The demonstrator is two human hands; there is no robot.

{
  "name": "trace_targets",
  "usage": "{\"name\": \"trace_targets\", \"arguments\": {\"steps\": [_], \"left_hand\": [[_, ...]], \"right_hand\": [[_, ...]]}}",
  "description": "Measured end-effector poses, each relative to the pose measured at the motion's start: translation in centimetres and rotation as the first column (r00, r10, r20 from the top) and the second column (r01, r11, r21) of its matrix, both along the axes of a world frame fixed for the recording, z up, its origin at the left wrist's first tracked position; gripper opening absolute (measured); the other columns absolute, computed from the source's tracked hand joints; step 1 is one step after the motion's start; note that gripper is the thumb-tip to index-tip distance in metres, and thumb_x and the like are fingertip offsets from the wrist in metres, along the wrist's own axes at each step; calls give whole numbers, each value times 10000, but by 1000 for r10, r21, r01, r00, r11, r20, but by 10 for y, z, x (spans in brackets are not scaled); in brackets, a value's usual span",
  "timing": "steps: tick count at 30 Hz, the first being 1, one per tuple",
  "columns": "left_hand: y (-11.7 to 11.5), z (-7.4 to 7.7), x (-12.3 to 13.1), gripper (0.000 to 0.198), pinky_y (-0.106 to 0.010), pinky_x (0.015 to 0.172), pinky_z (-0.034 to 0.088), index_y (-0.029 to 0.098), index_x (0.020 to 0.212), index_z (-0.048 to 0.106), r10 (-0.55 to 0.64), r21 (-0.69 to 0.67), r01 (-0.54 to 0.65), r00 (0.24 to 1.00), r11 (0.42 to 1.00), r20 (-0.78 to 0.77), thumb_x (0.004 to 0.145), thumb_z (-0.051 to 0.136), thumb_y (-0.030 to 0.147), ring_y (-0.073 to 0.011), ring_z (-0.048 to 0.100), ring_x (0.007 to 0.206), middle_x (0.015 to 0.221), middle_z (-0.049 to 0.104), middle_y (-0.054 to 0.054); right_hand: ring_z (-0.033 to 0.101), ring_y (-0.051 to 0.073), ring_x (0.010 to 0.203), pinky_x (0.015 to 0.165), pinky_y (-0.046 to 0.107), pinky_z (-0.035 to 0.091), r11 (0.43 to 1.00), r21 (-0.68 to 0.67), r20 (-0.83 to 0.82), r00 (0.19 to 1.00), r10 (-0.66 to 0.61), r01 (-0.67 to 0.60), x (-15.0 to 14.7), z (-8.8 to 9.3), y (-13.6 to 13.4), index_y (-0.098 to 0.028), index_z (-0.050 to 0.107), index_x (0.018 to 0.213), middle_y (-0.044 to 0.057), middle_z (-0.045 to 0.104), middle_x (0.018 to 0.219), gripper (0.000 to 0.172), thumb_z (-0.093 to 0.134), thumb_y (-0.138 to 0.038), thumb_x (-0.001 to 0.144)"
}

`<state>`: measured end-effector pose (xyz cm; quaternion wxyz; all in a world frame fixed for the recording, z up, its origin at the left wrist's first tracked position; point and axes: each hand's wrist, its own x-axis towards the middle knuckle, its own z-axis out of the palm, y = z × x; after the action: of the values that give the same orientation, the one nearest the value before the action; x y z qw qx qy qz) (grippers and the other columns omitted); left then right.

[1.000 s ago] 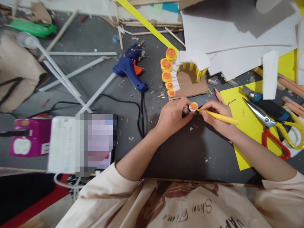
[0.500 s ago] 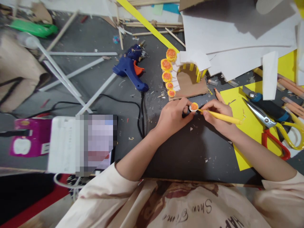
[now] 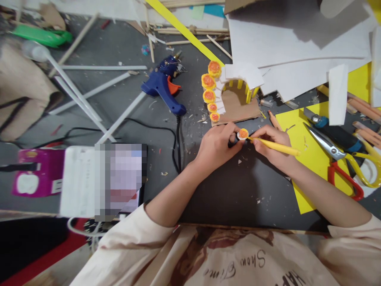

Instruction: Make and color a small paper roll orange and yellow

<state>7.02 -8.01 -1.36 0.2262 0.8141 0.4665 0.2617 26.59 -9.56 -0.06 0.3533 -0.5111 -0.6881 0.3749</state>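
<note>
My left hand (image 3: 218,143) pinches a small round white piece (image 3: 243,134) with an orange middle and some yellow at its edge. Something dark shows between the fingers beneath it; I cannot tell what. A yellow felt-tip pen (image 3: 278,147) is gripped in my right hand (image 3: 272,142), its tip at the right edge of the round piece. Just beyond my hands stands a small cardboard model (image 3: 238,115) with white paper strips and an arched opening. Along its left side runs a column of yellow-rimmed orange discs (image 3: 208,96).
A blue glue gun (image 3: 165,85) lies to the left, its cord (image 3: 178,143) running toward me. On the right, scissors (image 3: 335,153) and a cutter knife (image 3: 339,133) rest over yellow paper (image 3: 302,194). A phone (image 3: 126,174) sits front left; white card (image 3: 297,43) is at the back.
The pen's rear end has shifted slightly left and down, while its tip stays at the round piece. My left hand looks unmoved.
</note>
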Motion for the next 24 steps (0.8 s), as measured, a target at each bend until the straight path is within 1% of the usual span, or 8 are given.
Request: {"name": "trace_targets", "arguments": {"steps": [2, 5, 11, 15, 18, 22, 24], "left_hand": [[0, 0, 0, 104, -243, 600, 358, 188, 889, 546, 2, 9, -2, 1000, 1000, 1, 802, 602, 180, -133, 492, 588, 628, 506, 48], [0, 0, 0, 109, -240, 601, 357, 192, 883, 545, 8, 2, -8, 1000, 1000, -10, 794, 607, 176, -131, 491, 590, 632, 513, 47], [0, 0, 1, 113, -236, 600, 355, 188, 875, 547, 11, 15, -11, 1000, 1000, -2, 783, 604, 158, -127, 492, 594, 624, 502, 48], [0, 0, 1, 113, -231, 607, 360, 189, 877, 551, 18, 11, -17, 1000, 1000, -17, 783, 601, 153, -123, 497, 595, 619, 498, 52], [0, 0, 1, 123, -231, 603, 357, 186, 878, 551, 16, 27, -16, 1000, 1000, -9, 776, 607, 146, -123, 494, 590, 621, 502, 52], [0, 0, 1, 118, -231, 594, 350, 182, 873, 550, 7, 49, -8, 1000, 999, 14, 779, 607, 137, -120, 484, 577, 616, 501, 55], [0, 0, 1, 119, -229, 594, 348, 183, 874, 551, 7, 47, -8, 1000, 999, 12, 778, 601, 134, -118, 479, 574, 615, 500, 56]], "right_hand": [[498, 98, 479, 733, 352, 502, 1000, 10, 1, 1000, -1, 1, 0, 0, 0, -250, 634, 800, -85, 561, 550, 121, 638, -360, 851], [509, 99, 490, 724, 348, 499, 1000, -12, -2, 1000, 2, -2, 0, 1, 0, -245, 638, 800, -79, 582, 575, 108, 652, -344, 840], [471, 89, 466, 784, 376, 502, 999, 35, -5, 1000, 0, 0, 0, 1, 1, -247, 632, 793, -92, 540, 542, 129, 634, -358, 858], [471, 86, 470, 763, 369, 501, 1000, 5, -27, 1000, -6, 7, 1, -1, 2, -238, 624, 791, -89, 536, 554, 159, 619, -377, 869], [474, 84, 469, 769, 369, 498, 1000, 17, -34, 999, 1, 0, 1, -1, 2, -237, 626, 790, -89, 539, 553, 167, 631, -387, 863], [474, 87, 477, 681, 336, 488, 1000, -23, -43, 999, -14, 13, 1, 0, 3, -231, 619, 781, -77, 541, 559, 201, 613, -411, 869], [474, 89, 479, 665, 328, 482, 1000, -29, -46, 999, -14, 13, 1, 1, 2, -229, 615, 775, -76, 535, 551, 221, 613, -430, 867]]}}
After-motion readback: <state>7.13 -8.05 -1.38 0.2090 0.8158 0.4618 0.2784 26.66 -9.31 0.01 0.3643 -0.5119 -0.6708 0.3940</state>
